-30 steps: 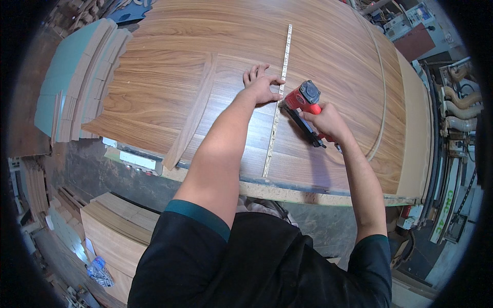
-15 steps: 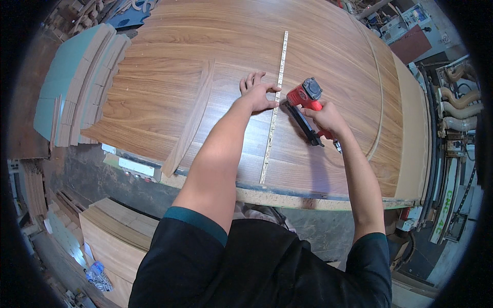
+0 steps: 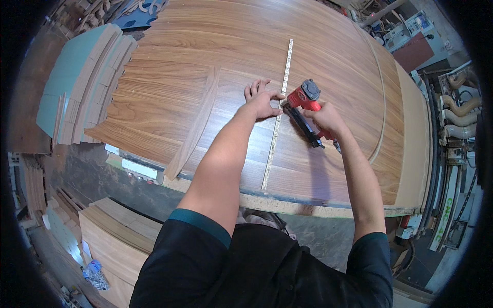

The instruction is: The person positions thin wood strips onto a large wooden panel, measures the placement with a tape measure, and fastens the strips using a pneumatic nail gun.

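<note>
Wood-grain veneer covers the big panel [image 3: 169, 66], and along its middle runs a thin pale strip [image 3: 279, 115], lying lengthwise from the far part to the near edge. The left hand [image 3: 262, 100] rests flat just beside the strip, fingers spread, thumb at its edge. The right hand [image 3: 324, 119] is wrapped tight around the handle of a red nail gun [image 3: 304, 100], whose nose meets the strip next to the left thumb.

Doing this well likely means firm downward pressure from the flat hand, the strip kept straight, the nose square on it — and the thumb clear of the nose.

A loose veneer offcut [image 3: 197, 123] lies apart to the left. Bare panel stretches ahead and right, while the near edge — rough, pale — sits close to the person's body.
</note>
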Tool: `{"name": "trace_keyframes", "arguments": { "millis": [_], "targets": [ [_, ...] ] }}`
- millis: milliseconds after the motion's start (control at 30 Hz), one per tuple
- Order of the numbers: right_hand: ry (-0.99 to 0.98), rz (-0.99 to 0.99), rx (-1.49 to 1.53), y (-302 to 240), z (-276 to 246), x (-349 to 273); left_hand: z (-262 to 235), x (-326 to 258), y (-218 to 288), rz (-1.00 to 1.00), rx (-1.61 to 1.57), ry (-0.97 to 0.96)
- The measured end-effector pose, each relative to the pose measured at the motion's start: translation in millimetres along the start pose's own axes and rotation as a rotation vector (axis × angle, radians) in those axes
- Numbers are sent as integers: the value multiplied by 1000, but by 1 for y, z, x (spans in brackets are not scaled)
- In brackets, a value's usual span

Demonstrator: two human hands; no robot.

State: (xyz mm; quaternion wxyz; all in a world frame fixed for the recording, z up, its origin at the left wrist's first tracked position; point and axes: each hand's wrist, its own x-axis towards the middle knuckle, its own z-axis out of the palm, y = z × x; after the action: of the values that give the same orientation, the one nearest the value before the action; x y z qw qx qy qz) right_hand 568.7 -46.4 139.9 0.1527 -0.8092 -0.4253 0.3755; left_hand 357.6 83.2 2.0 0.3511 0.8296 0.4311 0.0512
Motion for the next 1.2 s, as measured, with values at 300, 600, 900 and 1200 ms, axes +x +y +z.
{"name": "trace_keyframes", "arguments": {
  "millis": [300,600,900,1200],
  "targets": [
    [5,-6,-40,10,-7,10,0,-2,0,15,-5,13],
    [51,23,47,16,-20,49,3,1,-2,44,-38,18],
    [1,24,77,-4,-18,51,1,-1,-2,26,-17,7],
    [9,22,41,1,-19,57,0,-1,0,21,-7,-3]
  ]
}}
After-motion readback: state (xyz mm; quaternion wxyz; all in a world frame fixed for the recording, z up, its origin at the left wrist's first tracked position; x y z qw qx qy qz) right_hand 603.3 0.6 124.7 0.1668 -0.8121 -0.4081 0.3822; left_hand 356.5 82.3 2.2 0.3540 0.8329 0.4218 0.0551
